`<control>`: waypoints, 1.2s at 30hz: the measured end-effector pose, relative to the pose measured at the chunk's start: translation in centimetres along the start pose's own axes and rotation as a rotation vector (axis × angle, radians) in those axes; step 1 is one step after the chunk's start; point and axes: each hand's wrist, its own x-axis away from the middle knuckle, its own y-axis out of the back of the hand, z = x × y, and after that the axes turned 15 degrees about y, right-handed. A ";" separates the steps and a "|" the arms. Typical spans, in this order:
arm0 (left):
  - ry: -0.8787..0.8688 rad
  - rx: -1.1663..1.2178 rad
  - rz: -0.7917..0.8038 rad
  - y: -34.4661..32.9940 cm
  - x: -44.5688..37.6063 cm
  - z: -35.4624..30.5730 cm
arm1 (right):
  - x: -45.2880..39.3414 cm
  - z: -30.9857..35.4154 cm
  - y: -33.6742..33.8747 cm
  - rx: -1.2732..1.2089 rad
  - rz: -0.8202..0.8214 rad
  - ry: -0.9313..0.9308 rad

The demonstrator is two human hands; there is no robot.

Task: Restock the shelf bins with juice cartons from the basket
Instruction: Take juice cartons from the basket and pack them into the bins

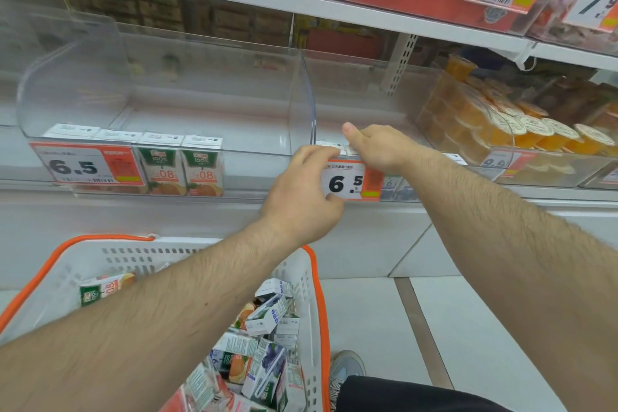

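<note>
Left bin point(100, 84): clear acrylic; 4 orange juice cartons point(182, 162) upright along its front edge, open floor behind them.
Middle bin point(354, 90): divider wall on its left; cartons at the front edge, room behind.
Left hand point(302, 191): at the middle bin's front lip, fingers curled over a carton top point(329, 144), thumb beneath the 6.5 price tag point(351, 181).
Right hand point(378, 147): reaching over the same lip, thumb raised; what the fingers hold cannot be told.
Basket point(60, 274): white, orange rim, below the shelf; loose juice cartons point(267, 338) piled at its right end.
Right bin: orange jelly cups point(521, 130).
</note>
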 end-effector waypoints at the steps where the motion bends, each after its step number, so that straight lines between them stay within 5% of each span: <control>1: 0.007 0.010 -0.018 0.3 0.1 0.2 | -0.2 0.2 0.1 0.013 0.024 -0.002; 5: 0.040 -0.014 -0.081 1.4 0.3 0.7 | -1.5 2.1 0.2 0.004 0.089 0.008; 9: 0.172 -0.084 -0.121 1.8 -0.4 1.6 | -2.4 3.6 -0.5 -0.175 0.043 -0.019; 17: 0.157 0.027 -0.138 3.2 -0.2 2.4 | -2.1 4.4 -0.9 -0.159 -0.095 -0.049; 21: 0.284 0.277 -0.190 6.0 0.2 2.1 | -0.8 5.3 -1.0 0.006 -0.421 -0.006; 23: 0.421 0.481 -0.182 7.8 0.2 2.1 | 0.8 7.5 -1.5 0.095 -0.753 0.216; 25: 0.540 0.671 -0.133 9.5 0.3 2.5 | 2.5 11.2 -2.4 0.000 -0.859 0.418; 30: 0.682 0.880 -0.089 13.7 1.6 3.1 | 5.4 19.6 -5.6 -0.810 -0.005 0.302; 33: 0.755 0.966 -0.016 16.3 2.7 3.4 | 5.2 21.5 -6.9 -0.868 0.001 0.294; 36: 0.749 0.915 0.034 19.1 3.1 5.2 | 4.9 23.5 -7.3 -1.219 0.029 0.177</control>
